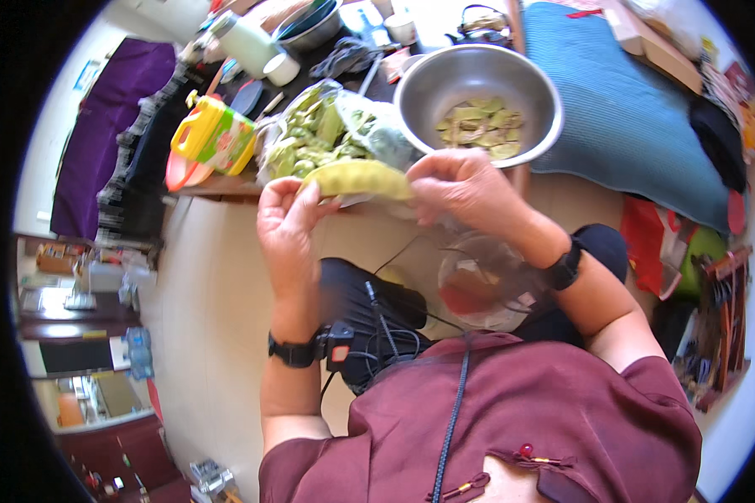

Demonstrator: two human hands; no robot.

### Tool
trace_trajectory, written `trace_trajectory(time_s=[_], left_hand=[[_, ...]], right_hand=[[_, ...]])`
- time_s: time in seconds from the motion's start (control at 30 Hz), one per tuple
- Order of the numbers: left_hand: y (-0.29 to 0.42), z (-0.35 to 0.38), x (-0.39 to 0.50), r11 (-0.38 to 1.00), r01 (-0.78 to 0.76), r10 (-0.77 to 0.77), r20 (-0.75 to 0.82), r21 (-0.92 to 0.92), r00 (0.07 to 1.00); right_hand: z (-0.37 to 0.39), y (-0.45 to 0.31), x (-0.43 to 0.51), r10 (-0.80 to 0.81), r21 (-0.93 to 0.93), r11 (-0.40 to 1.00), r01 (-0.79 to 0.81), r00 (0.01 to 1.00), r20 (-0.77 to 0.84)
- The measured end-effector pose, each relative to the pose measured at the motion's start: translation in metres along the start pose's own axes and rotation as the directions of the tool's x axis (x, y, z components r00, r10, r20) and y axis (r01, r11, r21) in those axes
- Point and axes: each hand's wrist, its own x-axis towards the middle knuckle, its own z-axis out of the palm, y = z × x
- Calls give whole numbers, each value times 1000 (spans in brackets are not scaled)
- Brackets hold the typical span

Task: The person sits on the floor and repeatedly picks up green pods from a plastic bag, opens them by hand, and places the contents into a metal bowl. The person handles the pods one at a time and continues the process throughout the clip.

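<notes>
A broad, flat green bean pod is stretched level between my two hands, the bumps of its seeds showing along it. My left hand pinches one end between thumb and fingers. At the other end, the fingers of my right hand are closed on the tip, slightly blurred. Just beyond the pod, an open clear plastic bag on the table holds many more bean pods. Behind my right hand stands a large stainless steel basin with pod pieces on its bottom.
A yellow jug stands at the table's left edge, with a pale green bottle and a white cup behind. Blue matting covers a surface to the right. A clear plastic container sits between my knees; cables hang near my lap.
</notes>
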Motion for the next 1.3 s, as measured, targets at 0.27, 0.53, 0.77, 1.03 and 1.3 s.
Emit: trace_trajectory(time_s=[0.27, 0.53, 0.77, 1.03, 1.3], left_hand=[[-2, 5, -36, 485, -574, 65, 628, 660, 776], [-17, 17, -54, 771, -405, 104, 531, 491, 841], [-16, 14, -46, 674, -605, 336, 554, 423, 762], [-22, 17, -43, 896, 158, -60, 239, -414, 969], [-9, -13, -8, 710, 89, -13, 114, -698, 993]], right_hand=[[18, 21, -40, -484, -723, 496, 481, 844, 229], [9, 18, -52, -445, -811, 380, 444, 857, 260], [30, 7, -53, -376, -665, 674, 321, 924, 65], [13, 33, -53, -270, -649, 710, 274, 957, 110], [-38, 95, -93, 179, -991, 117, 67, 980, 87]])
